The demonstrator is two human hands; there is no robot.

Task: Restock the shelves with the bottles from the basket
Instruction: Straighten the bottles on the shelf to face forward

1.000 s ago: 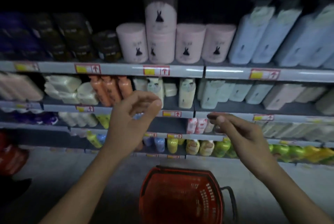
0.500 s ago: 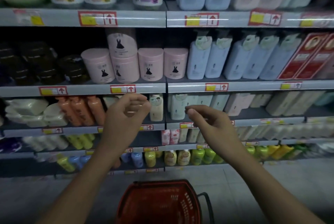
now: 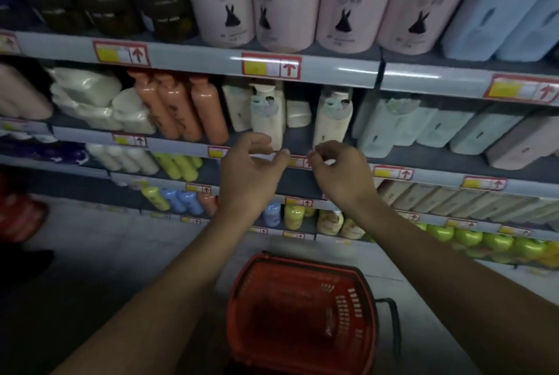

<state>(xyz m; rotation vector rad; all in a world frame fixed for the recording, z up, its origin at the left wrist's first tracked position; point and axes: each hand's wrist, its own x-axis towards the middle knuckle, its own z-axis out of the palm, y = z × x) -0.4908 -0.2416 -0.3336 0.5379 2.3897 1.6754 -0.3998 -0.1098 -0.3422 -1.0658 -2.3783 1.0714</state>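
At the shelf front: both hands are raised before the edge rail of the cream-bottle shelf (image 3: 187, 144), apart from each other.
Left hand (image 3: 248, 174): fingers loosely curled, thumb and forefinger tips close together; nothing visible between them.
Right hand (image 3: 341, 174): fingers curled inward, thumb near the forefinger; holds nothing that can be made out, though the dim, soft picture leaves a very small item uncertain.
Cream bottles (image 3: 269, 115): two pump-topped bottles stand upright on the shelf just behind the hands, with a gap between them.
Orange bottles (image 3: 181, 108): three in a row, leaning, left of the cream ones on the same shelf.
Pink canisters (image 3: 284, 2): four with a black rabbit mark, on the shelf above.
Basket (image 3: 302, 314): red plastic, on the floor below the forearms; its interior is dark and no bottle can be distinguished inside.
Lower shelves: yellow, blue and green bottles (image 3: 469, 237) in rows.
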